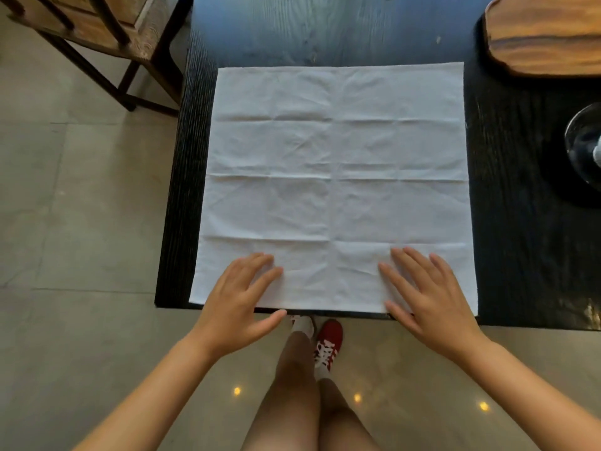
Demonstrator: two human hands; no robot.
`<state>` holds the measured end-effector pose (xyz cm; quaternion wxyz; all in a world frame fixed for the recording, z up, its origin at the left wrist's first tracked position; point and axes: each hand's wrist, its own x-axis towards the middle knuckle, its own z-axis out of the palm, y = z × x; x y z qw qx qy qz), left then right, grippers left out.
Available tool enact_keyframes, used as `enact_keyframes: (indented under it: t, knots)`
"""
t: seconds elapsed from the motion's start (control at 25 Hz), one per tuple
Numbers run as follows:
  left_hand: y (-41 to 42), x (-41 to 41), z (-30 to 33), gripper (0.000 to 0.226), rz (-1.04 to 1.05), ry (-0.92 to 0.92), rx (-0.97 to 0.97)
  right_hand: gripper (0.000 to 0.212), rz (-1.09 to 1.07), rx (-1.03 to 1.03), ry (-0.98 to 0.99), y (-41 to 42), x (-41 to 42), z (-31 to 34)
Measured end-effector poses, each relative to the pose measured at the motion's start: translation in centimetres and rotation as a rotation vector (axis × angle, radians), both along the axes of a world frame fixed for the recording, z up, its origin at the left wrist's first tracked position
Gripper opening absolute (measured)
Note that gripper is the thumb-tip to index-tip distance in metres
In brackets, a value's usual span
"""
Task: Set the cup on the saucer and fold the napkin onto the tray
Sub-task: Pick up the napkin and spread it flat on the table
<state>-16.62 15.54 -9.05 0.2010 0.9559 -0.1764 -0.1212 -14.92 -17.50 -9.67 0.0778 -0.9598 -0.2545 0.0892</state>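
A white cloth napkin (pixel 338 177) lies fully spread out and flat on the black table (pixel 520 242), marked by fold creases. My left hand (pixel 240 297) rests flat with fingers apart on the napkin's near left edge. My right hand (pixel 426 294) lies flat with fingers spread on the near right part. Neither hand grips anything. A wooden tray (pixel 546 37) sits at the table's far right corner, partly cut off by the frame. At the right edge a dark round saucer (pixel 582 148) shows with something white on it, mostly out of view.
A wooden chair (pixel 107 40) stands on the tiled floor left of the table. The table's near edge runs just under my hands, with my legs and a red shoe (pixel 328 343) below it.
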Motion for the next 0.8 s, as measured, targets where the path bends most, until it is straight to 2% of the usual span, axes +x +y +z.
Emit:
enact_keyframes:
  t: [0.16, 0.24, 0.44, 0.52, 0.68, 0.8]
  knots:
    - [1.0, -2.3, -0.5, 0.066, -0.091, 0.031, 0.083, 0.064, 0.042, -0.100, 0.049, -0.9, -3.0, -0.1]
    - [1.2, -3.0, -0.9, 0.066, -0.101, 0.011, 0.106, 0.063, 0.053, -0.083, 0.024, -1.2, -3.5, -0.1]
    - [1.3, -3.3, -0.8, 0.041, -0.066, -0.062, 0.099, 0.082, 0.071, -0.029, -0.058, -2.0, -4.1, -0.1]
    - [1.1, -3.5, -0.6, 0.037, -0.054, -0.056, 0.094, 0.077, 0.088, -0.024, -0.106, -2.2, -4.4, 0.0]
    - [0.8, -3.2, 0.8, 0.053, -0.050, 0.016, -0.004, 0.062, 0.103, 0.045, -0.123, -2.4, -4.3, 0.9]
    - [1.1, -2.8, 1.9, 0.040, -0.017, 0.066, -0.055, 0.048, 0.074, 0.132, -0.057, -2.1, -4.0, 2.2]
